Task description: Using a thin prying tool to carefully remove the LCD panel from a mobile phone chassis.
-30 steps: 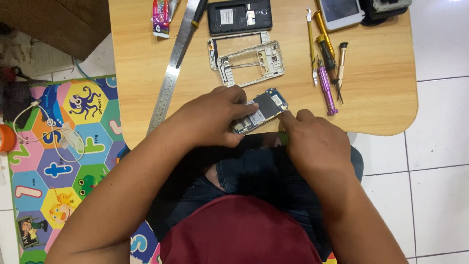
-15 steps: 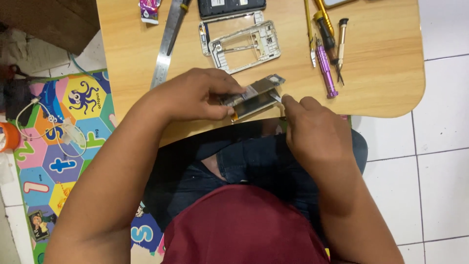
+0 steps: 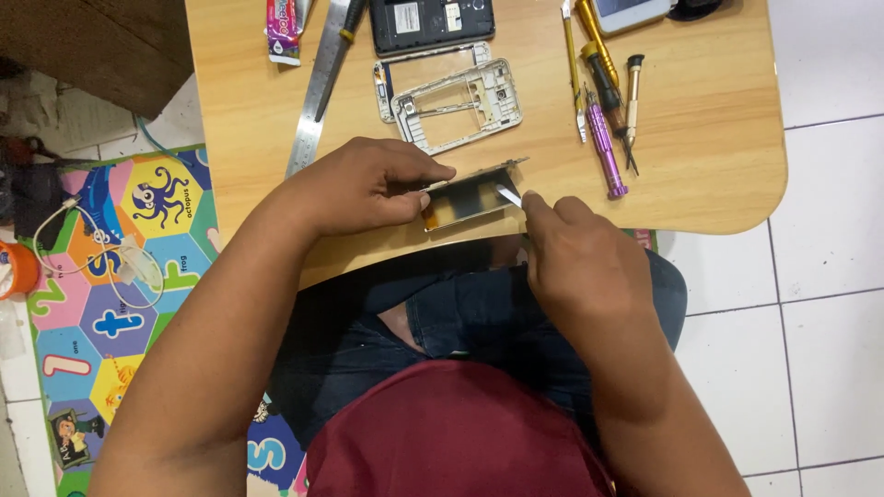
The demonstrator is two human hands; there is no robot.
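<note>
A home turned into a small phone-repair spot. A low wooden desk (image 3: pixel 718 120) stands on a white tiled floor (image 3: pixel 829 276), and the person sits at its near edge. Beside it, to the left, lies a child's foam play mat (image 3: pixel 120 276) with bright hexagons, letters and animals, with a white cable (image 3: pixel 92 258) on it. Along the desk's far edge are repair things: a steel ruler (image 3: pixel 318 87), a stripped phone frame (image 3: pixel 456 106), an opened phone back (image 3: pixel 431 23), and, toward the far right corner, small screwdrivers (image 3: pixel 603 101).
</note>
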